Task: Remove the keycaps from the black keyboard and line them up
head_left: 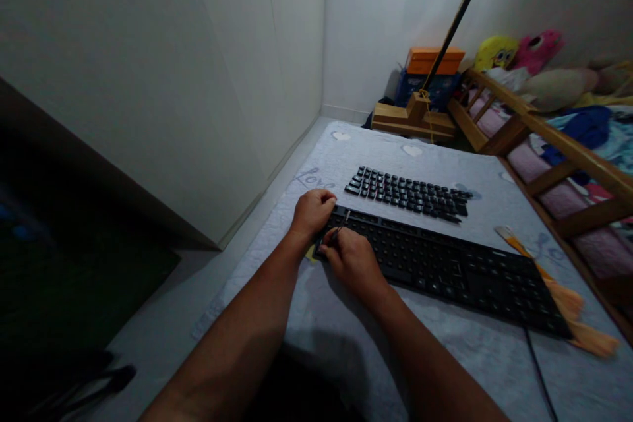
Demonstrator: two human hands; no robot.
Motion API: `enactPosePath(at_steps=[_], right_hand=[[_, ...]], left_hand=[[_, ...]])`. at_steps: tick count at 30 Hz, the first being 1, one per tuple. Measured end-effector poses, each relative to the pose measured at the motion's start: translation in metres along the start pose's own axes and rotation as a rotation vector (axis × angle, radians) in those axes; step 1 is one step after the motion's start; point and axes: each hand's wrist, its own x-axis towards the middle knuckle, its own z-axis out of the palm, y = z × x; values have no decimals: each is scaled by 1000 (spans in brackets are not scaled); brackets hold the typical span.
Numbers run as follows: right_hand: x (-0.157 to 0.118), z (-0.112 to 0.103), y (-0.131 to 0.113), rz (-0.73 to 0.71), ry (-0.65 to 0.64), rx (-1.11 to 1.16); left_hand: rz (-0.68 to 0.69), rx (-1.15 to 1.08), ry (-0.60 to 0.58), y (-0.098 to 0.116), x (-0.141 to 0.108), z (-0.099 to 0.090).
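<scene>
A black keyboard (420,257) lies slantwise on the bed cover, with bare key positions over much of its left and middle. My left hand (312,211) is closed on its far left corner. My right hand (353,257) rests over the keyboard's left end, its fingers closed around a thin metal tool (347,216) whose tip sticks up; its exact kind is unclear. Behind the keyboard, loose black keycaps (410,194) lie in rows. A bit of something yellow (310,253) peeks out under the left end.
A brush (514,241) and an orange cloth (596,337) lie by the keyboard's right end, where a cable (537,369) runs forward. The pale bed cover (341,151) meets a wooden rail (568,138) on the right. A wooden stand (413,120) with a pole is behind; white cabinets (237,79) stand left.
</scene>
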Motion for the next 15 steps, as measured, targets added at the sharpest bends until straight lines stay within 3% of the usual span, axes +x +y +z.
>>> enactPosePath(at_steps=[15], right_hand=[[12, -8, 8, 108, -3, 161]], left_hand=[[15, 11, 4, -3, 1, 1]])
